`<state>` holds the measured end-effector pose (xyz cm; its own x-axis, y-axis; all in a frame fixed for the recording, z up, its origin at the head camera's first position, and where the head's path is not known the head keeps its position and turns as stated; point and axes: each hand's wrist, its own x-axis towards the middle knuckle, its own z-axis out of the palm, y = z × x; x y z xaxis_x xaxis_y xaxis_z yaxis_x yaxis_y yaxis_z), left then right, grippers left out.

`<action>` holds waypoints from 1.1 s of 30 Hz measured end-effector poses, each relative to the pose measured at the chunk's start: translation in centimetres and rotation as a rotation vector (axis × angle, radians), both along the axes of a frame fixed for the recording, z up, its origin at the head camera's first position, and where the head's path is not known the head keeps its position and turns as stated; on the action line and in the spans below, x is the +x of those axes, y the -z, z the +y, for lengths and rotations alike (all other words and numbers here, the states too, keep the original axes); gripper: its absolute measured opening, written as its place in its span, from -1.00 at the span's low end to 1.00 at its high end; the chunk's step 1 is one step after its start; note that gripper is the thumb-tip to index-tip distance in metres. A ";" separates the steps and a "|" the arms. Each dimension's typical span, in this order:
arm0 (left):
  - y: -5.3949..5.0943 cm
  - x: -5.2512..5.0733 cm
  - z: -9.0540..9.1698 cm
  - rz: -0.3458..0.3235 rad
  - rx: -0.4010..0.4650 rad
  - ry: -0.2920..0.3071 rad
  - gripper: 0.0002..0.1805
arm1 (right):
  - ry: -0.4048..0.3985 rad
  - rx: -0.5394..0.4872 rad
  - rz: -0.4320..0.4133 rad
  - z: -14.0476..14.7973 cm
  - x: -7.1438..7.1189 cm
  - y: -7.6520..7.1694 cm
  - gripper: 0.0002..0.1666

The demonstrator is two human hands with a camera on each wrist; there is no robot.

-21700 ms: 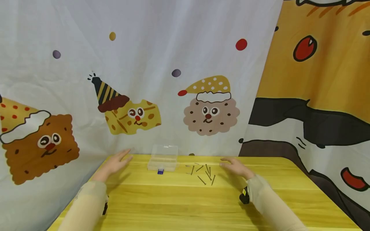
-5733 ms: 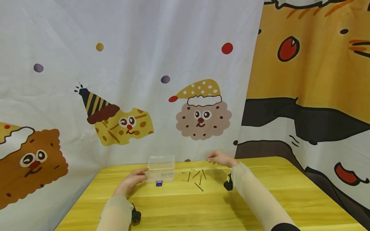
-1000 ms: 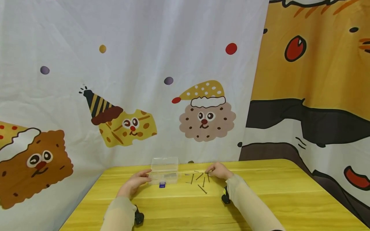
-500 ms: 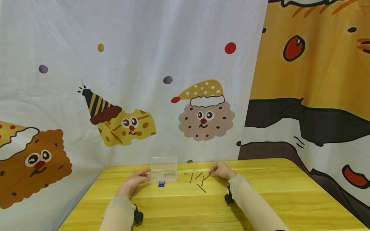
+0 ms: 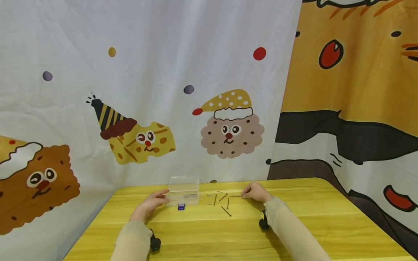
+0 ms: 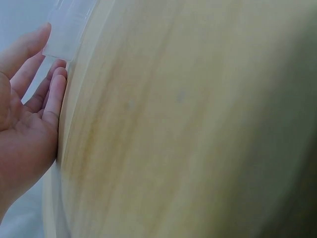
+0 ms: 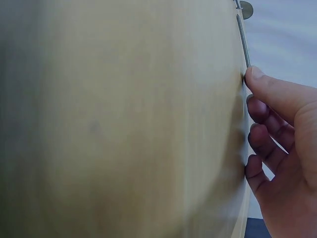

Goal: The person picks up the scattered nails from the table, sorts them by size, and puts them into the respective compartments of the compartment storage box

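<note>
Grey, slim, straight nail (image 7: pixel 243 41), pinched in right grip (image 5: pixel 256 192); left grip (image 5: pixel 151 205), loosely spread, touches clear box (image 5: pixel 190 201).

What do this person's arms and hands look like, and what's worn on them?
The left hand and right hand are bare, without gloves. Long cream-coloured fabric sleeves cover the forearms. A small black rounded device sits at each wrist; the right one shows a yellow mark. No cables are visible.
</note>
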<state>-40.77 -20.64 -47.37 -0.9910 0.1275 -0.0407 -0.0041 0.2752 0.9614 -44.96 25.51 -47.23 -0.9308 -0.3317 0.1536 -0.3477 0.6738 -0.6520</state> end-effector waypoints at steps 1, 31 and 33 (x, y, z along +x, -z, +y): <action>0.0 0.0 0.0 0.003 -0.001 0.005 -0.35 | -0.001 -0.001 0.001 0.1 0.0 0.0 -0.95; 0.1 -0.4 -0.3 -0.004 -0.017 -0.006 -0.35 | 0.074 -0.233 -0.007 -1.9 -0.5 -2.4 -0.71; 0.0 -0.4 -0.2 -0.004 -0.013 -0.004 -0.34 | 0.072 -0.240 -0.007 -2.4 -0.5 -2.7 -0.72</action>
